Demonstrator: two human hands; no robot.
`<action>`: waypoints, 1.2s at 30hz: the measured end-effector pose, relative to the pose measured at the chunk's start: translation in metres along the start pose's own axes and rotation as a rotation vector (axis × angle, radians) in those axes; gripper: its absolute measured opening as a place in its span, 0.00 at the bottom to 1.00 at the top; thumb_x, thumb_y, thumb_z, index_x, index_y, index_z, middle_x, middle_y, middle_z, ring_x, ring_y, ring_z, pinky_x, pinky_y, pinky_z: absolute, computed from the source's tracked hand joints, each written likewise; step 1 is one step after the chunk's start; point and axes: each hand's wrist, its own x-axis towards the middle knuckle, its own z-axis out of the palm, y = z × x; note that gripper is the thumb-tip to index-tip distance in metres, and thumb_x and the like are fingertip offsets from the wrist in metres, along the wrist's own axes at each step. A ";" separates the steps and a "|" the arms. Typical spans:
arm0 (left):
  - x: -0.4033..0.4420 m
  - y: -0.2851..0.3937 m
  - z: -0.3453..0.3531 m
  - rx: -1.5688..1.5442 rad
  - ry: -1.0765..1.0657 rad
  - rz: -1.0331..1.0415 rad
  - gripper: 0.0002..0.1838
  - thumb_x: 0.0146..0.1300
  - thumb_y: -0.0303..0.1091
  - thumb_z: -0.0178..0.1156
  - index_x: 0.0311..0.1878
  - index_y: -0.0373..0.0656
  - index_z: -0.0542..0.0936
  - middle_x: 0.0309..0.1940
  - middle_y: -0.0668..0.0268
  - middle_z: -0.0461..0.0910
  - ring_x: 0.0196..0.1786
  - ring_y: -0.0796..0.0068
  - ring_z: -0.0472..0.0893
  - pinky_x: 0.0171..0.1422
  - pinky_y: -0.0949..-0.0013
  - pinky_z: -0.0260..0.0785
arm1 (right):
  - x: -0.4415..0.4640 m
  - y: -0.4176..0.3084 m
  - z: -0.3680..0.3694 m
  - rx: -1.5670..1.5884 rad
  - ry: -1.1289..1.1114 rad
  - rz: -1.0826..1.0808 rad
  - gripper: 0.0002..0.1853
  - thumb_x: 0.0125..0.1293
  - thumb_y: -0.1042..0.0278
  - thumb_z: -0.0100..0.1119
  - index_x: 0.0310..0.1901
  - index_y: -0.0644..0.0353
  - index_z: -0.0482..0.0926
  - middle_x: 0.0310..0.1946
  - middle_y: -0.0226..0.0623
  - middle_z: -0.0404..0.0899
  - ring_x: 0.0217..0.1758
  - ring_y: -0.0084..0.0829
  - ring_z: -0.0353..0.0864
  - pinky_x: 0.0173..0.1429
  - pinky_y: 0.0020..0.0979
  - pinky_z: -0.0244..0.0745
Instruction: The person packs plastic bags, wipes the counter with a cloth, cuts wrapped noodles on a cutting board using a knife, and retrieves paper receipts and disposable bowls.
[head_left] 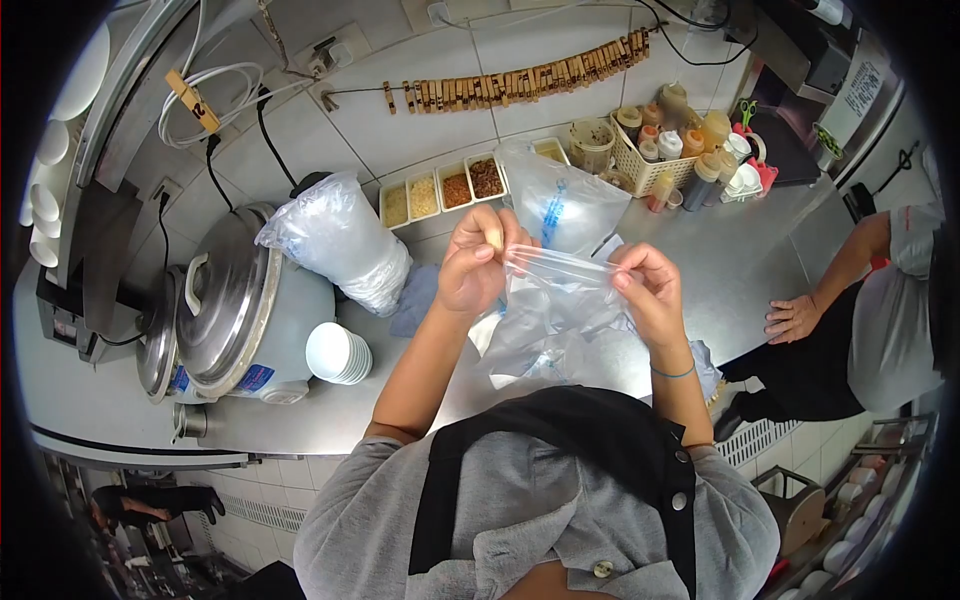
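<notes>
Plastic, thin and clear, was pinched between thumb and fingers of both the left hand (472, 265) and the right hand (650, 298), the upper edge of the bag (545, 320) being drawn taut from one to the other. It was held before the chest, over the steel counter (745, 265); whether the metal was touched by its lower part could not be told. A teal band (674, 372) was worn on the right wrist. Just beyond, a blue-printed bag (585, 210) was seen, and to the left a stuffed bag (340, 240). The counter was backed by a tiled wall (370, 150).

Counted outward, one stack of white cups (338, 354), two lidded pots (225, 290) and five condiment trays (455, 190) were visible, one tray partly hidden. One basket (632, 168) was filled with bottles. One row of wooden pegs (525, 88) was strung along the wall, too crowded to be counted surely. Two other people (895, 320) were seen, one beside the counter's right end, one farther off at lower left.
</notes>
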 end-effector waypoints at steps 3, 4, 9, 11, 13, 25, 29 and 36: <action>0.002 0.004 0.001 -0.021 0.076 -0.034 0.09 0.56 0.35 0.55 0.34 0.47 0.64 0.23 0.69 0.65 0.24 0.78 0.66 0.40 0.66 0.64 | 0.006 -0.002 0.003 0.316 0.021 -0.048 0.04 0.57 0.77 0.60 0.32 0.63 0.74 0.28 0.30 0.76 0.33 0.18 0.72 0.41 0.22 0.66; 0.005 0.005 -0.003 -0.024 0.084 -0.045 0.08 0.58 0.32 0.54 0.35 0.46 0.64 0.25 0.69 0.66 0.24 0.80 0.67 0.35 0.72 0.63 | 0.009 0.000 -0.001 0.339 -0.010 -0.049 0.04 0.57 0.76 0.60 0.32 0.64 0.74 0.27 0.31 0.76 0.31 0.19 0.73 0.38 0.22 0.67; 0.039 0.016 0.000 0.310 0.283 -0.022 0.11 0.58 0.24 0.59 0.39 0.43 0.66 0.28 0.70 0.72 0.23 0.87 0.70 0.25 0.82 0.64 | 0.043 -0.006 0.001 0.164 0.253 0.062 0.07 0.59 0.71 0.61 0.32 0.63 0.74 0.20 0.29 0.75 0.17 0.19 0.74 0.19 0.17 0.65; 0.059 0.010 -0.009 0.501 0.350 -0.006 0.11 0.58 0.24 0.60 0.40 0.43 0.68 0.28 0.71 0.72 0.24 0.88 0.70 0.25 0.83 0.63 | 0.060 -0.001 0.000 0.097 0.311 0.115 0.06 0.59 0.71 0.61 0.31 0.62 0.74 0.19 0.28 0.74 0.17 0.18 0.74 0.18 0.17 0.64; 0.073 0.000 -0.028 0.781 0.442 0.000 0.13 0.55 0.26 0.63 0.41 0.42 0.71 0.25 0.72 0.74 0.25 0.88 0.72 0.27 0.84 0.63 | 0.073 0.011 -0.001 0.018 0.402 0.192 0.07 0.59 0.69 0.62 0.30 0.59 0.73 0.18 0.26 0.73 0.16 0.16 0.72 0.16 0.16 0.61; 0.042 -0.052 -0.106 0.526 0.583 -0.305 0.15 0.54 0.25 0.65 0.42 0.42 0.70 0.24 0.67 0.79 0.27 0.82 0.78 0.28 0.80 0.68 | 0.061 0.073 -0.013 0.229 0.323 0.609 0.05 0.60 0.72 0.58 0.31 0.57 0.70 0.17 0.23 0.67 0.14 0.14 0.61 0.16 0.20 0.55; 0.048 -0.043 -0.089 0.581 0.546 -0.299 0.17 0.52 0.27 0.67 0.42 0.41 0.70 0.25 0.67 0.79 0.27 0.82 0.78 0.29 0.80 0.67 | 0.066 0.037 -0.006 0.181 0.405 0.503 0.05 0.60 0.71 0.58 0.32 0.57 0.70 0.19 0.22 0.68 0.17 0.13 0.62 0.18 0.18 0.53; 0.047 -0.051 -0.104 0.702 0.464 -0.268 0.18 0.52 0.27 0.67 0.43 0.39 0.70 0.25 0.68 0.79 0.28 0.85 0.77 0.31 0.83 0.66 | 0.056 0.033 -0.006 0.094 0.404 0.288 0.06 0.61 0.71 0.58 0.33 0.58 0.71 0.20 0.20 0.69 0.19 0.10 0.59 0.20 0.16 0.49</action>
